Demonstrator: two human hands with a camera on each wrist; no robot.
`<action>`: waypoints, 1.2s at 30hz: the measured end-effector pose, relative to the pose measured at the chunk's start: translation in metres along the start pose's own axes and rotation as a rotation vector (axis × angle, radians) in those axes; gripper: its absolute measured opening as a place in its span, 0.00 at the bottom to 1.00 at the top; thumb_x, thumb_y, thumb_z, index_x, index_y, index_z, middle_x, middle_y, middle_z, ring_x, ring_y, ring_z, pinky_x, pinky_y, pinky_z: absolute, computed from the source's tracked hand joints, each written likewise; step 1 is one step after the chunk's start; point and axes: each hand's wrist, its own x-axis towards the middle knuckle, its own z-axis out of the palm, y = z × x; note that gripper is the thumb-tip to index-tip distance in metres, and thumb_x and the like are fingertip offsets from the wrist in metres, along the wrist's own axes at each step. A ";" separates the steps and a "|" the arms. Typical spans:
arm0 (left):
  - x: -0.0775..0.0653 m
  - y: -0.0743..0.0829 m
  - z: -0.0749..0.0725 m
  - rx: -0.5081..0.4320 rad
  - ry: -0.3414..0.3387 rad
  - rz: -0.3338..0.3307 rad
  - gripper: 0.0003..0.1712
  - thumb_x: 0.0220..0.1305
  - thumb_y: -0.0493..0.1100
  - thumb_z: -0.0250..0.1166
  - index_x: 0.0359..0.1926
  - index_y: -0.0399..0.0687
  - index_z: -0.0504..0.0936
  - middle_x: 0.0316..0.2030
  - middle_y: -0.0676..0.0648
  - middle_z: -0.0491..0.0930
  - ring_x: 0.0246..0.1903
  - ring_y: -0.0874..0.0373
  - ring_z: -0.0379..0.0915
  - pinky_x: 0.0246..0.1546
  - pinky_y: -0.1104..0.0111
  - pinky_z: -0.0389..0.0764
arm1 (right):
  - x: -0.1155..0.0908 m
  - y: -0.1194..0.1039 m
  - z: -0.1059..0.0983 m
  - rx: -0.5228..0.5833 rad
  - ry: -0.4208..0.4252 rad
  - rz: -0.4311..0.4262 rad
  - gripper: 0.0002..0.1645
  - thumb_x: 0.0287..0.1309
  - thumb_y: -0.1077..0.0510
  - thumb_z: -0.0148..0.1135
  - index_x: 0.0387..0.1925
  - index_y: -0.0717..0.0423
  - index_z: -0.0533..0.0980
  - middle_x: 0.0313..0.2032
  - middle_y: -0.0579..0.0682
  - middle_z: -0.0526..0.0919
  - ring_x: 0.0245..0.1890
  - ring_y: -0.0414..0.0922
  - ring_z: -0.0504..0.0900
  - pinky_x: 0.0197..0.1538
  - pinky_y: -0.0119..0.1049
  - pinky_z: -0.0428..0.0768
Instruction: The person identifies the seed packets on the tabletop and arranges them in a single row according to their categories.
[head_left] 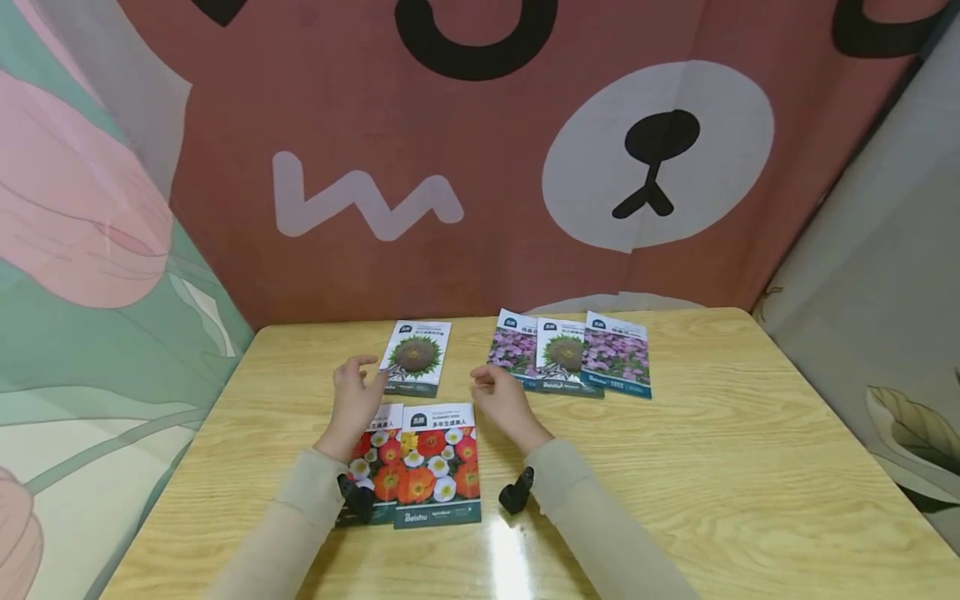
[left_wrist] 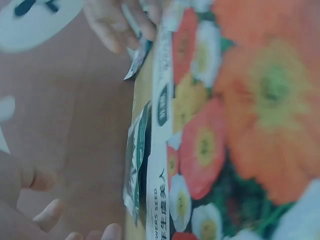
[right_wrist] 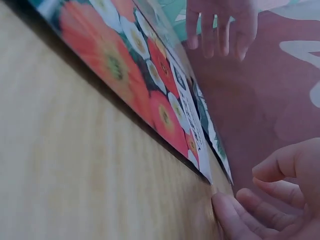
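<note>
Two seed packets with red, orange and white poppies lie overlapping near me, a right one (head_left: 437,467) on top of a left one (head_left: 377,467). Over the left packet's upper part reaches my left hand (head_left: 354,404), fingers loosely bent and holding nothing. Its thumb is by the edge of a sunflower seed packet (head_left: 415,357); whether they touch I cannot tell. My right hand (head_left: 510,408) hovers just right of the poppy packets, fingers relaxed with nothing in them. In the right wrist view its fingers (right_wrist: 270,200) are loosely curled and parted from the thumb.
At the back right, another sunflower packet (head_left: 561,350) lies between two purple-flower packets, one left (head_left: 512,350) and one right (head_left: 617,357), overlapping. A wooden table (head_left: 712,467) carries everything. Behind its far edge hangs a reddish-brown cloth (head_left: 495,250) with a cartoon face.
</note>
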 end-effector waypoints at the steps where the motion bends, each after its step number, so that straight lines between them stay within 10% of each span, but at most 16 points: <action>1: 0.003 -0.002 -0.002 -0.047 0.025 -0.038 0.24 0.72 0.37 0.54 0.64 0.28 0.65 0.68 0.24 0.52 0.65 0.32 0.57 0.63 0.45 0.67 | 0.003 -0.001 0.001 -0.010 -0.006 0.010 0.16 0.64 0.68 0.58 0.53 0.67 0.78 0.48 0.62 0.82 0.48 0.57 0.83 0.50 0.47 0.83; 5: 0.014 -0.008 -0.013 -0.129 0.110 -0.151 0.26 0.72 0.37 0.52 0.67 0.30 0.63 0.70 0.27 0.50 0.68 0.34 0.53 0.66 0.48 0.63 | 0.013 -0.005 0.003 -0.027 -0.025 0.066 0.17 0.66 0.66 0.58 0.56 0.65 0.77 0.49 0.61 0.81 0.48 0.56 0.82 0.49 0.48 0.83; 12: 0.026 -0.023 -0.027 0.005 0.160 -0.202 0.28 0.70 0.39 0.53 0.67 0.31 0.63 0.67 0.25 0.51 0.61 0.35 0.56 0.65 0.49 0.62 | 0.024 -0.013 0.009 0.020 -0.089 0.159 0.23 0.69 0.63 0.56 0.62 0.66 0.73 0.53 0.62 0.80 0.52 0.57 0.80 0.52 0.49 0.81; 36: 0.042 -0.026 -0.016 -0.074 -0.101 -0.246 0.30 0.73 0.39 0.49 0.71 0.29 0.60 0.66 0.27 0.64 0.63 0.38 0.64 0.62 0.51 0.68 | 0.047 -0.026 0.028 0.472 -0.111 0.398 0.32 0.65 0.68 0.52 0.70 0.74 0.63 0.65 0.70 0.70 0.63 0.61 0.74 0.60 0.48 0.80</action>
